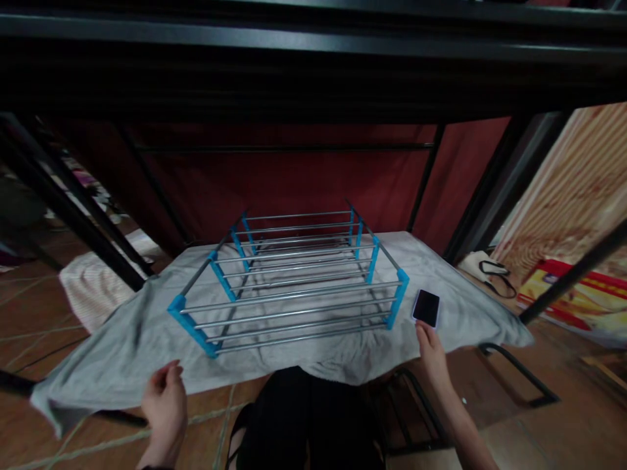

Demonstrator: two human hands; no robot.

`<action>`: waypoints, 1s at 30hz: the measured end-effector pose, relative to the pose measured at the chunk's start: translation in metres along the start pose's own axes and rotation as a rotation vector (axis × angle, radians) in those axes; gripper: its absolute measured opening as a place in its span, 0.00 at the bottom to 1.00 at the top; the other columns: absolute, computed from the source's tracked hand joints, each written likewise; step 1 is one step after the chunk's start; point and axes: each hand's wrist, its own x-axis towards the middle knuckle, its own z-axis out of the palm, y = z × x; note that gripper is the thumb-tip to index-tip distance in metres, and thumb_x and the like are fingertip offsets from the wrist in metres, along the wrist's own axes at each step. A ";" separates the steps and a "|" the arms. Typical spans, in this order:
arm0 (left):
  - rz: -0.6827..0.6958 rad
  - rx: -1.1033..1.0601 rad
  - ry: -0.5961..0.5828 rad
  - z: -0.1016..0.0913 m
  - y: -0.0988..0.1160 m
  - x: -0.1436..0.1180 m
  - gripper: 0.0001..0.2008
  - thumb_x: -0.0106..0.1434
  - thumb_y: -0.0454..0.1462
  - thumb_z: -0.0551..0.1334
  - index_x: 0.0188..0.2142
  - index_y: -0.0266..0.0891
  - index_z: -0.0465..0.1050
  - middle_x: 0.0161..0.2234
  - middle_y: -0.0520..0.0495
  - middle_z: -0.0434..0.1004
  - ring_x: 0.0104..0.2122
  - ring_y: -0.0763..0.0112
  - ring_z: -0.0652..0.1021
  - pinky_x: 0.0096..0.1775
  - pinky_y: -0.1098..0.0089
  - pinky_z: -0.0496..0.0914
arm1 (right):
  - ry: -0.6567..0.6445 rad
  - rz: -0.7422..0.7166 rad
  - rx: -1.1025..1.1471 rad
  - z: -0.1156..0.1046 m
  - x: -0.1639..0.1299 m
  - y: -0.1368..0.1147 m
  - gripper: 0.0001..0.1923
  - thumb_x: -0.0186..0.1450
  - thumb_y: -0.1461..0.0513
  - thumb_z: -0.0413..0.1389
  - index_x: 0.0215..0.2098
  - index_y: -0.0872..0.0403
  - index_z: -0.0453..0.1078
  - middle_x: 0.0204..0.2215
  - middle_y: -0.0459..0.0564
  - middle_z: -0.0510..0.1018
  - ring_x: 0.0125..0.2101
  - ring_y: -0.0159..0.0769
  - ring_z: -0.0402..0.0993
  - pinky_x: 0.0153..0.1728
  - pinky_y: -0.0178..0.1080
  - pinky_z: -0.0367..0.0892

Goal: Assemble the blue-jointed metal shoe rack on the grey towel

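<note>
A rack of grey metal bars with blue plastic joints (pixel 294 307) stands on a grey cloth (pixel 112 352). To its right is a dark-screened phone with a pale case (pixel 426 307), at the cloth's surface. My right hand (pixel 432 349) has its fingers closed at the phone's near edge; whether the phone is lifted cannot be made out. On the other side, my left hand (pixel 165 395) hovers over the cloth's front edge, left of the rack's near blue corner. Its fingers are curled in, with nothing visible in them, and it does not touch the rack.
Dark metal posts and a thick overhead beam (pixel 313 39) frame the cloth-covered surface. Behind hangs a dark red panel (pixel 294 176). A red and yellow box (pixel 568 297) lies on the floor at right, near a white item with a black strap (pixel 484 269). A black metal stool frame (pixel 416 418) is below.
</note>
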 end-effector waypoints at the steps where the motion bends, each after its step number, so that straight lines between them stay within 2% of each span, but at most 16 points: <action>1: -0.029 -0.095 0.063 -0.004 0.012 0.012 0.22 0.52 0.52 0.57 0.37 0.38 0.71 0.36 0.39 0.78 0.40 0.53 0.78 0.42 0.55 0.74 | 0.021 -0.005 0.043 0.004 0.015 -0.015 0.30 0.62 0.43 0.50 0.50 0.55 0.72 0.51 0.58 0.76 0.52 0.48 0.71 0.55 0.48 0.65; 2: -0.050 -0.181 0.107 -0.008 0.026 0.022 0.21 0.54 0.52 0.58 0.38 0.38 0.71 0.37 0.40 0.78 0.42 0.54 0.78 0.43 0.56 0.73 | 0.031 -0.009 0.094 0.008 0.029 -0.029 0.30 0.62 0.43 0.50 0.50 0.55 0.72 0.51 0.57 0.76 0.51 0.47 0.72 0.53 0.47 0.67; 4: -0.057 -0.313 0.079 -0.010 0.055 0.039 0.21 0.56 0.51 0.59 0.41 0.38 0.71 0.38 0.42 0.77 0.43 0.58 0.77 0.45 0.59 0.73 | 0.037 -0.018 0.192 0.017 0.054 -0.057 0.29 0.62 0.43 0.50 0.50 0.54 0.72 0.51 0.56 0.77 0.49 0.45 0.73 0.49 0.44 0.69; 8: -0.050 -0.430 -0.175 -0.003 0.098 0.061 0.27 0.59 0.56 0.57 0.43 0.35 0.74 0.34 0.44 0.77 0.37 0.63 0.77 0.43 0.62 0.72 | -0.020 -0.039 0.276 0.038 0.090 -0.103 0.27 0.63 0.43 0.50 0.45 0.54 0.73 0.46 0.53 0.79 0.44 0.41 0.76 0.44 0.40 0.71; 11: -0.049 -0.395 -0.262 0.008 0.114 0.071 0.30 0.57 0.58 0.59 0.43 0.34 0.75 0.32 0.45 0.78 0.35 0.63 0.77 0.40 0.65 0.72 | -0.114 0.054 0.329 0.049 0.104 -0.128 0.24 0.63 0.45 0.51 0.44 0.55 0.73 0.37 0.53 0.82 0.36 0.39 0.78 0.38 0.38 0.73; 15: -0.081 -0.306 -0.373 0.020 0.131 0.083 0.30 0.53 0.57 0.62 0.41 0.32 0.76 0.27 0.45 0.78 0.31 0.63 0.77 0.35 0.67 0.70 | -0.226 0.223 0.366 0.053 0.117 -0.151 0.17 0.61 0.53 0.57 0.42 0.56 0.71 0.30 0.53 0.82 0.24 0.35 0.75 0.26 0.35 0.71; 18: -0.105 -0.286 -0.458 0.026 0.141 0.089 0.31 0.50 0.56 0.65 0.41 0.31 0.77 0.23 0.48 0.75 0.27 0.66 0.74 0.30 0.69 0.66 | -0.295 0.233 0.263 0.053 0.124 -0.162 0.16 0.57 0.55 0.59 0.39 0.57 0.73 0.25 0.51 0.80 0.18 0.30 0.67 0.17 0.32 0.61; 20: -0.111 -0.300 -0.436 0.029 0.145 0.089 0.30 0.49 0.54 0.66 0.40 0.31 0.77 0.20 0.51 0.70 0.23 0.70 0.70 0.27 0.71 0.62 | -0.289 0.177 0.198 0.055 0.125 -0.165 0.16 0.55 0.55 0.60 0.37 0.58 0.74 0.20 0.47 0.75 0.15 0.27 0.61 0.14 0.31 0.54; 22: -0.102 -0.320 -0.389 0.031 0.145 0.088 0.28 0.49 0.53 0.65 0.38 0.31 0.78 0.19 0.54 0.67 0.21 0.73 0.67 0.25 0.71 0.58 | -0.256 0.123 0.194 0.057 0.123 -0.164 0.17 0.53 0.55 0.61 0.35 0.59 0.74 0.16 0.42 0.70 0.14 0.26 0.58 0.14 0.30 0.52; 25: -0.063 -0.342 -0.337 0.032 0.141 0.086 0.24 0.50 0.51 0.65 0.36 0.31 0.77 0.20 0.54 0.65 0.22 0.74 0.65 0.25 0.72 0.56 | -0.227 0.091 0.244 0.059 0.118 -0.160 0.19 0.51 0.53 0.62 0.35 0.58 0.74 0.15 0.39 0.65 0.15 0.25 0.57 0.15 0.31 0.52; 30: -0.065 -0.417 -0.311 0.025 0.134 0.084 0.21 0.48 0.49 0.66 0.34 0.32 0.78 0.19 0.55 0.64 0.22 0.76 0.64 0.25 0.72 0.54 | -0.212 0.083 0.280 0.058 0.107 -0.154 0.22 0.48 0.51 0.63 0.35 0.58 0.74 0.16 0.39 0.65 0.15 0.25 0.56 0.17 0.32 0.53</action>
